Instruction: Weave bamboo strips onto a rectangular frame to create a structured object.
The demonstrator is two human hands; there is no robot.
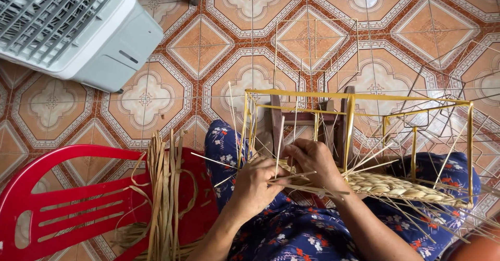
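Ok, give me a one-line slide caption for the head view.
Left hand and right hand weave straw strands onto a yellow wire frame, beside a red plastic chair.

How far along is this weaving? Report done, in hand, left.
Done: a braided straw band along the yellow wire frame's bottom edge. In hand: left hand and right hand work strands at its end. Left: upper frame bare; straw bundle on red plastic chair.

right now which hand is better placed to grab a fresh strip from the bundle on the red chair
Left. The left hand sits on the side of the woven edge nearest the bundle of strips on the red chair; the right hand lies farther off, beside the wire frame.
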